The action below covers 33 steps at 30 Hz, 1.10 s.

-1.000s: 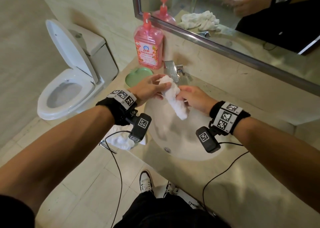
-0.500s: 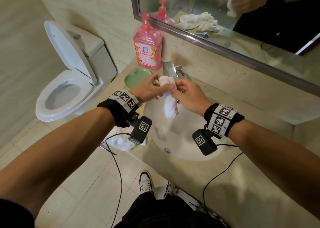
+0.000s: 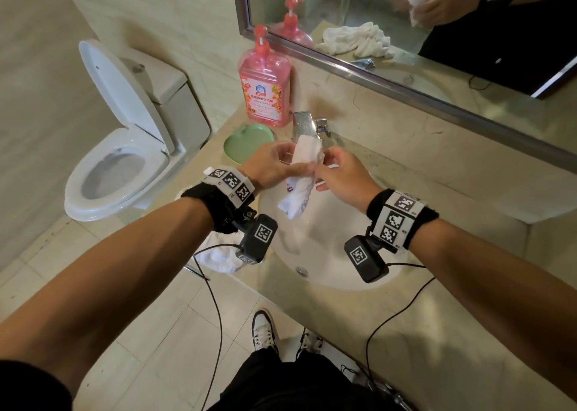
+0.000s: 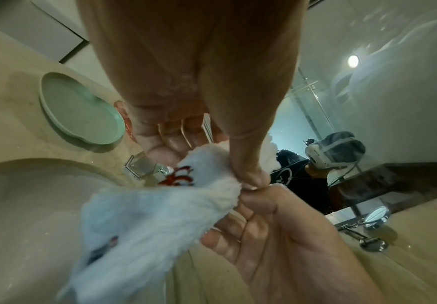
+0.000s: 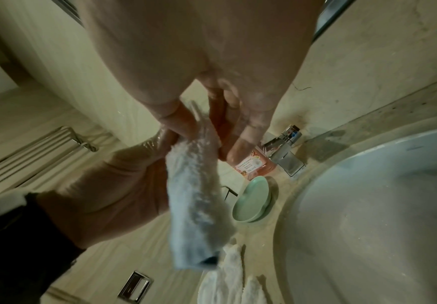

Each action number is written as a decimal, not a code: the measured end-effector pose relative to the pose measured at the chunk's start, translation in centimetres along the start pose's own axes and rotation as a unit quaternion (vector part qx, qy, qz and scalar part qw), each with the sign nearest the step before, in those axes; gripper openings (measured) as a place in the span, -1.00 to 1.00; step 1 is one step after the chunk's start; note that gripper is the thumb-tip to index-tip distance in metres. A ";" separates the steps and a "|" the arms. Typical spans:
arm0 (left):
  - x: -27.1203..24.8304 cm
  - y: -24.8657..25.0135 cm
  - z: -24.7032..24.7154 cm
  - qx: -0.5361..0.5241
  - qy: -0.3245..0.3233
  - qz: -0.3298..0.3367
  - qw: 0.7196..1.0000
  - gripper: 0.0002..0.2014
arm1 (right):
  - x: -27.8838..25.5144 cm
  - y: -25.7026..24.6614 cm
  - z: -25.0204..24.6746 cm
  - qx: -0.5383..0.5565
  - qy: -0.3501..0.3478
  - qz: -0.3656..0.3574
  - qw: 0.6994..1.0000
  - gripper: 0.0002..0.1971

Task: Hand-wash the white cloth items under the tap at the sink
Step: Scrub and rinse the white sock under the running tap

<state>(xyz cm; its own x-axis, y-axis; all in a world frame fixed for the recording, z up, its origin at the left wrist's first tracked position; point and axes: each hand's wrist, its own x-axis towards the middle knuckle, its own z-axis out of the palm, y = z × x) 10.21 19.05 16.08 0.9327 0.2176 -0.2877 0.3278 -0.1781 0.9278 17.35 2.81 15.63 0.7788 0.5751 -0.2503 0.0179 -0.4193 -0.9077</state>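
White cloth (image 3: 301,176), a small terry piece with a red mark on it, is being held above the sink basin (image 3: 327,248), just in front of the tap (image 3: 307,123). Its upper end is being pinched by the left hand (image 3: 274,165), with the thumb laid across the fabric and the other fingers curled behind it, as is being shown in the left wrist view (image 4: 160,216). The same upper end is being gripped from the other side by the right hand (image 3: 338,176), thumb and forefinger closed on the edge while the remaining fingers are being kept loosely bent. The two thumbs are being brought tip to tip on the cloth. The lower end is being left to hang free over the basin, touching nothing. Whether water is being run from the tap cannot be told.

A pink soap bottle (image 3: 265,89) and a green dish (image 3: 248,143) are being kept on the counter left of the tap. More white cloth (image 3: 218,256) is being left lying at the counter's left edge, partly hidden by the left wrist camera. A toilet (image 3: 121,167) with its lid raised is being shown beyond the counter.
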 end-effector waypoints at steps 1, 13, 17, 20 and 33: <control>-0.1 0.1 -0.1 0.006 -0.005 0.001 1.000 -0.63 | -0.1 0.0 -0.1 0.006 -0.008 -0.008 1.000 -0.70; 0.8 -0.9 0.2 0.058 -0.035 0.014 0.998 -0.55 | 0.3 -0.2 -1.6 -0.029 -0.010 -0.122 0.992 -0.79; 0.8 -1.1 1.2 0.067 0.015 0.023 0.997 -0.59 | 0.9 0.0 -1.7 -0.046 0.008 -0.073 0.996 -0.88; 1.2 -0.9 1.0 0.043 -0.027 -0.005 0.999 -0.59 | 0.9 0.1 -1.8 0.005 -0.011 -0.041 0.999 -0.93; 1.1 -1.5 1.3 0.073 -0.009 0.005 0.997 -0.58 | 0.3 1.4 -3.4 -0.073 -0.074 -0.044 0.994 -0.79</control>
<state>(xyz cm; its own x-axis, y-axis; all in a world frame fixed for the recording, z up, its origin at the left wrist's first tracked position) 10.97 18.27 14.04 0.9382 0.1972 -0.2844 0.3357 -0.3183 0.8866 19.69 0.02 15.42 0.6694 0.7070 -0.2280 0.1824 -0.4539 -0.8722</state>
